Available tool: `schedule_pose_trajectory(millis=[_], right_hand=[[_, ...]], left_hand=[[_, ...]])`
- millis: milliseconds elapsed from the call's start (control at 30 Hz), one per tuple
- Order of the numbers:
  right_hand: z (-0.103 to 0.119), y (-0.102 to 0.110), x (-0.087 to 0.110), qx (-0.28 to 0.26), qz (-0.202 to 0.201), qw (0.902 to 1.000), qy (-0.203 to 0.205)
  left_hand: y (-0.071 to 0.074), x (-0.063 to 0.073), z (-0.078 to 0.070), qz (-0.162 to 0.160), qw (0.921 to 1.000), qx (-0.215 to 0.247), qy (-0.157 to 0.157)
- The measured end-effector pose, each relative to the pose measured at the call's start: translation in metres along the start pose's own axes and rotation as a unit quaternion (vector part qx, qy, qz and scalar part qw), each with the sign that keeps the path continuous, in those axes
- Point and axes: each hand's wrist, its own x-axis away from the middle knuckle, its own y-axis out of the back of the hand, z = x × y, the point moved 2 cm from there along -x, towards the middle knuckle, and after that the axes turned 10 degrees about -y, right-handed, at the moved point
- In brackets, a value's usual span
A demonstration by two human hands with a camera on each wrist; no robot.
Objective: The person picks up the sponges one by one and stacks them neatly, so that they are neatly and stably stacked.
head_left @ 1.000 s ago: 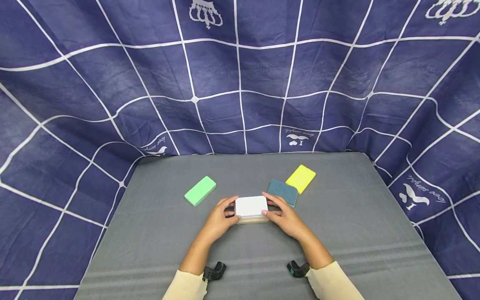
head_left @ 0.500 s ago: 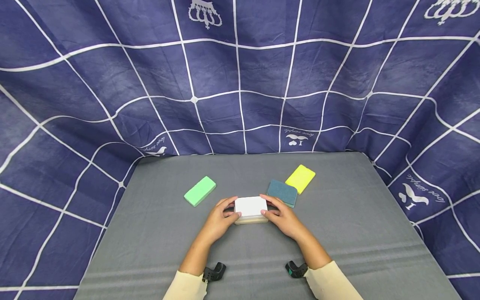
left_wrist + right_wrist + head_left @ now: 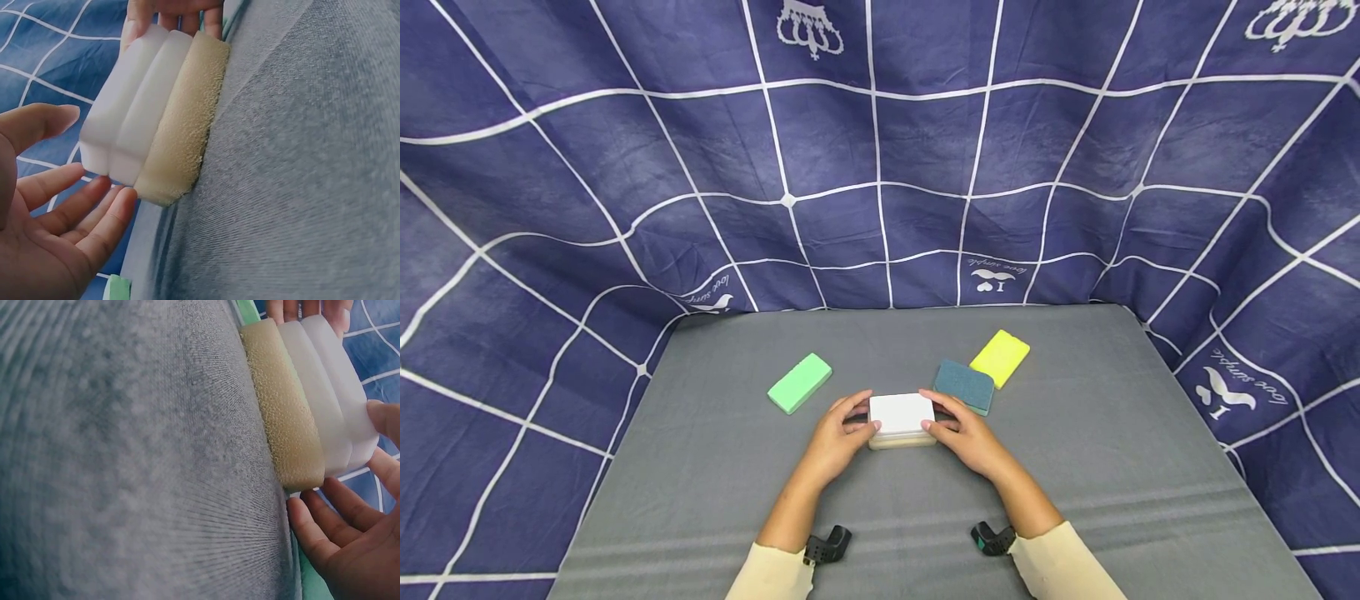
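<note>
Two white sponges lie stacked flat on a tan, coarse-pored sponge (image 3: 187, 119), edges roughly lined up. The upper white sponge (image 3: 902, 413) is topmost; the lower white sponge (image 3: 317, 400) sits between. My left hand (image 3: 837, 437) is at the stack's left end, its fingertips beside the sponges; in the left wrist view its thumb (image 3: 53, 122) stands slightly off the upper one. At the right end my right hand (image 3: 967, 433) holds the upper white sponge between thumb and fingers, and its lower fingertips (image 3: 300, 512) reach down beside the tan sponge.
A green sponge (image 3: 800, 383) lies to the left on the grey cloth (image 3: 700, 483). Behind my right hand lies a dark teal sponge (image 3: 964, 385), and a yellow sponge (image 3: 1001, 359) lies against its far side. A blue checked curtain (image 3: 880, 150) stands behind and beside the table.
My left hand has drawn back slightly to the left from the stack, its thumb coming off the upper white sponge. The right hand and the stack look nearly still.
</note>
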Motion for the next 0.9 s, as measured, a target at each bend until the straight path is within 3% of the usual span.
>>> schedule_pose_trajectory(millis=[133, 500, 900], right_hand=[[0.002, -0.001, 0.001, 0.008, -0.005, 1.0, -0.003], [0.036, 0.003, 0.014, 0.004, 0.005, 1.0, -0.006], [0.036, 0.003, 0.014, 0.006, 0.01, 0.9998, -0.013]], left_hand=[[0.008, 0.0, -0.001, -0.013, 0.9996, -0.021, -0.015], [0.025, -0.003, -0.01, -0.067, 0.9975, -0.022, 0.004], [0.042, -0.006, -0.012, -0.107, 0.9938, -0.03, -0.001]])
